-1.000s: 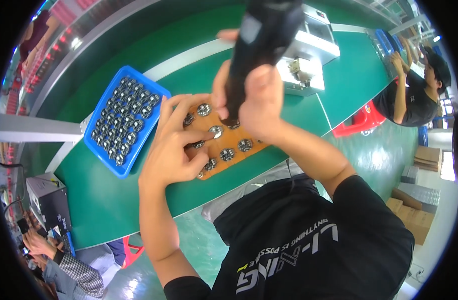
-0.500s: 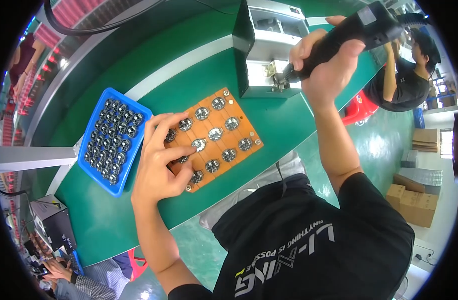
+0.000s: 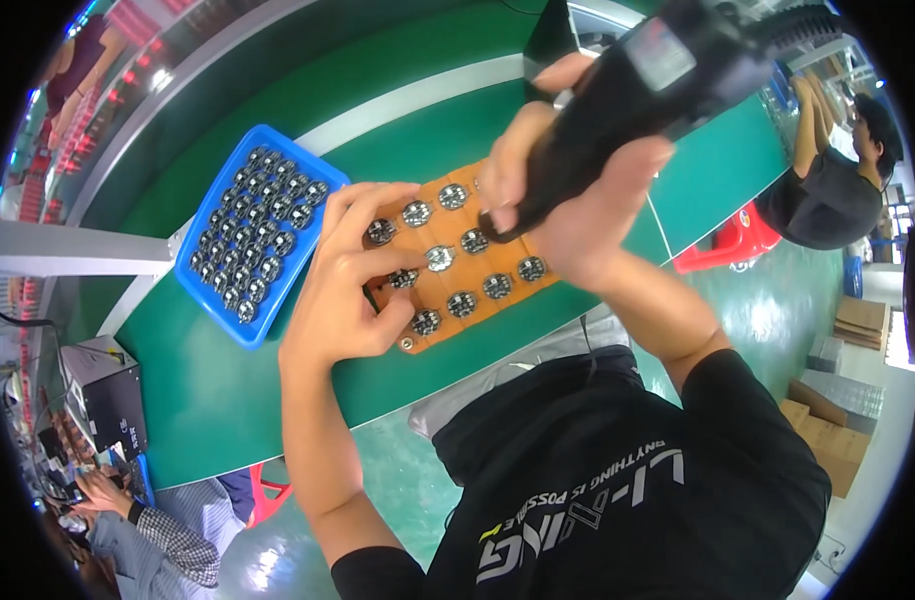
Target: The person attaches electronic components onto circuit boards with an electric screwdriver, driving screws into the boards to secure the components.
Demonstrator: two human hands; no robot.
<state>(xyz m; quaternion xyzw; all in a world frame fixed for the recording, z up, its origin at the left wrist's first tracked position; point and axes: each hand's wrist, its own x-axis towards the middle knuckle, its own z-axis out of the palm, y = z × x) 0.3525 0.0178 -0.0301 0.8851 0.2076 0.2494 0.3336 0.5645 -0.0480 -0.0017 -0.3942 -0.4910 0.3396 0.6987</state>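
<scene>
An orange-brown fixture board (image 3: 507,268) lies on the green table (image 3: 227,390) and carries several small round dark parts (image 3: 496,286). My left hand (image 3: 352,285) rests on the board's left end, fingers spread, pressing on the parts there. My right hand (image 3: 577,195) grips a black electric screwdriver (image 3: 632,105), whose tip points down onto the board's upper middle. The board's left part is hidden under my left hand.
A blue tray (image 3: 239,328) filled with several of the same round parts sits left of the board. A grey machine stands behind the screwdriver. Another person (image 3: 827,190) works at the right by a red stool (image 3: 722,245). A metal box (image 3: 102,395) stands at lower left.
My right hand has brought the screwdriver from the machine at upper right back down onto the board. My left hand has stayed on the board's left end.
</scene>
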